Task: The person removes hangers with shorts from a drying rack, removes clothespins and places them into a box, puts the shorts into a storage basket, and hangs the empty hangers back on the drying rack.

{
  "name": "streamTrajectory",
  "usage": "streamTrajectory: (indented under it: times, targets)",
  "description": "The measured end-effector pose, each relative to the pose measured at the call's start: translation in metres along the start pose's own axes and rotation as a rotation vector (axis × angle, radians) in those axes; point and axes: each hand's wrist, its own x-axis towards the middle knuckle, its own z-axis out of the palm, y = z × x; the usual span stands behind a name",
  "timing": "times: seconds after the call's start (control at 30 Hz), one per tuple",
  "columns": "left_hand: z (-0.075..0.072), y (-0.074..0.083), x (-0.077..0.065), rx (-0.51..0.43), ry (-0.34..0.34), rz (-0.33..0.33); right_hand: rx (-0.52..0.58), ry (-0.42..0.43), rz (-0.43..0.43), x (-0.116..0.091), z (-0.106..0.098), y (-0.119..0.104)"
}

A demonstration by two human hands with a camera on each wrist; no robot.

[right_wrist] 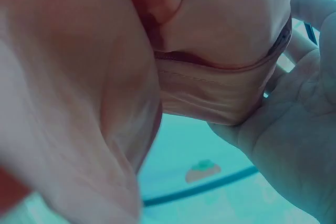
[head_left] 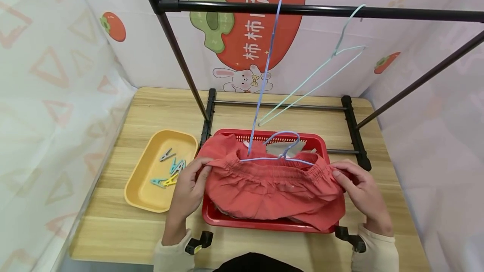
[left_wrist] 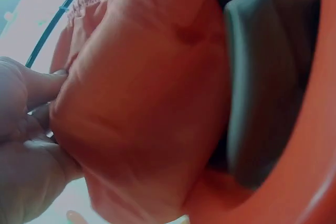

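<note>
A red garment (head_left: 272,198) with a gathered elastic edge is stretched sideways over a red basket (head_left: 264,223). My left hand (head_left: 190,190) pinches its left side, thumb in front; the left wrist view shows the cloth (left_wrist: 142,103) beside those fingers. The right side is gripped by my right hand (head_left: 359,188), which also shows at the cloth's edge in the right wrist view. A blue-purple hanger (head_left: 283,157) sits in the garment's opening, its hook upward, its lower part hidden by cloth. Neither hand touches the hook.
A black rack's rail (head_left: 321,10) spans above, carrying another blue-purple hanger (head_left: 264,74) and a mint-green hanger (head_left: 314,73). On the left, a yellow tray (head_left: 140,194) holds several clothespins (head_left: 172,178). Grey-green cloth (head_left: 281,148) lies in the basket.
</note>
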Motion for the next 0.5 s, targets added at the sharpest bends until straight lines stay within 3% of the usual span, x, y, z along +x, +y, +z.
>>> streamTrajectory:
  times: [0.17, 0.5]
  targets:
    - [0.007, -0.005, 0.001, 0.013, -0.049, -0.061, -0.042, 0.053, -0.018, -0.005, -0.006, 0.004]
    - [-0.003, -0.014, -0.003, 0.1, 0.035, -0.081, 0.028, 0.079, -0.024, -0.006, -0.006, 0.009]
